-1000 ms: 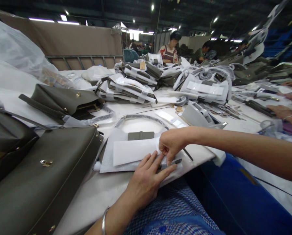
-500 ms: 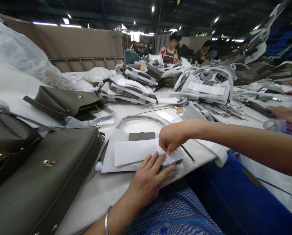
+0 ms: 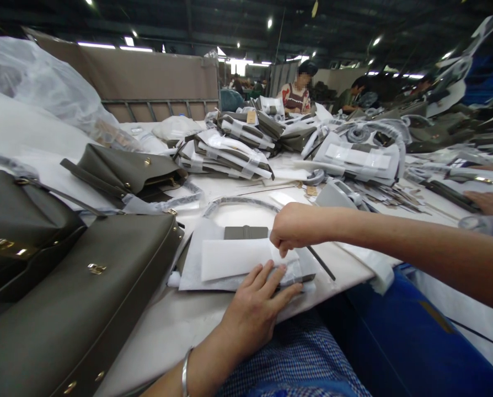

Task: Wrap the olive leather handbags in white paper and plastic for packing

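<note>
In the head view a flat bag part wrapped in white foam sheet (image 3: 191, 278) lies in front of me, with a white foam strip (image 3: 225, 260) across it. A plastic-wrapped handle (image 3: 234, 202) arches behind it, and an olive tab (image 3: 242, 232) shows above the strip. My left hand (image 3: 257, 303) lies flat on the near side of the wrapping, fingers spread. My right hand (image 3: 290, 229) is closed at the strip's right end, fingertips pressed down; what they pinch is hidden. Clear film (image 3: 294, 273) covers the right end of the bundle. A thin dark strap (image 3: 321, 263) lies right of it.
Large olive handbags (image 3: 106, 275) stand at the left. Behind are piled wrapped bag parts (image 3: 230, 151) and another wrapped bundle (image 3: 356, 157). A blue bin (image 3: 395, 325) sits below the table edge. Another person's hand (image 3: 488, 201) is at the far right.
The whole view has shifted slightly, so things sit further right. My right hand's fingers have moved a little at the strip; my left hand stays flat on the wrapping.
</note>
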The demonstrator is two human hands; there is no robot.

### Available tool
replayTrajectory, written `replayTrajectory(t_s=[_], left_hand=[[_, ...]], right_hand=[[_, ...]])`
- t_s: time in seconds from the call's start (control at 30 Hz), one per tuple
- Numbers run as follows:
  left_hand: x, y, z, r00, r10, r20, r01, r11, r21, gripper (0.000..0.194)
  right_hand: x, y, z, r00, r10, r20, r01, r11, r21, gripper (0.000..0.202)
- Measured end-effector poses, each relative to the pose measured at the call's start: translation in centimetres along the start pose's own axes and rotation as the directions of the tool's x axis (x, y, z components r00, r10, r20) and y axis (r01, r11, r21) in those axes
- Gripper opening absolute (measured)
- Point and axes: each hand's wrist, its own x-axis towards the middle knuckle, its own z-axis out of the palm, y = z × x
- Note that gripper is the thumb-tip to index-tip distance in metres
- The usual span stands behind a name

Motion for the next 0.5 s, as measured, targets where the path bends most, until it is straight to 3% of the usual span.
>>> replayTrajectory(t_s=[0.2, 0.37, 0.5], left_hand=[[-0.1, 0.0, 0.1, 1.000, -0.019, -0.006, 0.019, 1.000, 0.000, 0.069], [0.0, 0.0, 0.1, 1.000, -0.021, 0.013, 0.022, 0.999, -0.025, 0.069], [-0.1, 0.1, 0.1, 1.000, -0.026, 0.012, 0.026, 0.999, -0.026, 0.067]], right_hand=[[1.0, 1.0, 2.7, 1.000, -0.005, -0.017, 0.005, 0.999, 0.046, 0.017], [1.3, 2.5, 5.1, 0.993, -0.014, -0.121, 0.036, 0.983, 0.180, 0.025], [1.6, 4.7, 5.8, 0.953, 0.174, -0.247, -0.105, 0.957, 0.270, 0.023]])
